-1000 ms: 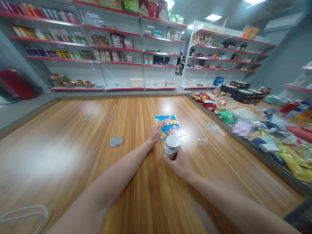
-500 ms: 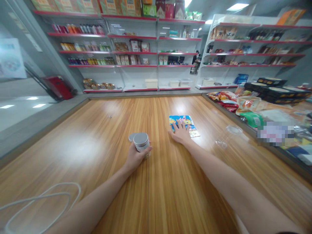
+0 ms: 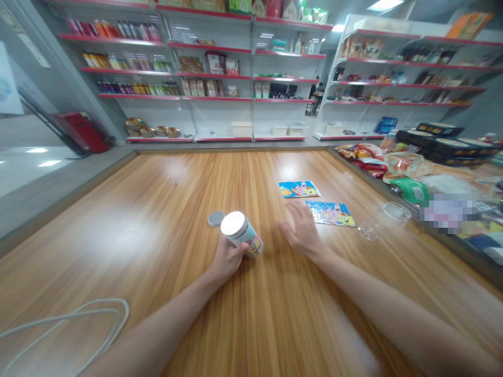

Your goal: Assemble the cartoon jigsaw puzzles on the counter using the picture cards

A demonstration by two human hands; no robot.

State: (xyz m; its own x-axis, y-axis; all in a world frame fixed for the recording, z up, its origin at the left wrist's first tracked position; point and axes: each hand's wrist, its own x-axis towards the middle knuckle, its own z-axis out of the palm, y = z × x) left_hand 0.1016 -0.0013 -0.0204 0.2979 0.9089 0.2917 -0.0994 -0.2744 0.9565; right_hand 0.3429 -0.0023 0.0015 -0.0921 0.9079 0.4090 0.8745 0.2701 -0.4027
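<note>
My left hand [image 3: 231, 256] is wrapped round a cylindrical can [image 3: 253, 242] with a colourful cartoon print, tilted above the table; glare whitens its round end. Beside it a flat silver disc-shaped lid [image 3: 216, 218] lies on the wood. My right hand [image 3: 303, 228] hovers with fingers apart and nothing held, slightly blurred. Just right of its fingers lies a blue cartoon jigsaw puzzle [image 3: 332, 213], a fine piece pattern showing on it. Behind that puzzle a blue cartoon picture card [image 3: 299, 189] lies flat, apart from the hand.
A clear plastic container [image 3: 387, 217] lies at the right. Snack packets [image 3: 408, 191] and stacked black boxes [image 3: 442, 141] line the right edge. A white cable [image 3: 94, 309] loops at front left, and a small object [image 3: 175, 183] lies far left. Stocked shelves [image 3: 212, 99] stand behind.
My right hand has left the cartoon picture and drawn back; the puzzle now lies to the right of the card, separate from it. The can in my left hand has tilted, showing its printed side.
</note>
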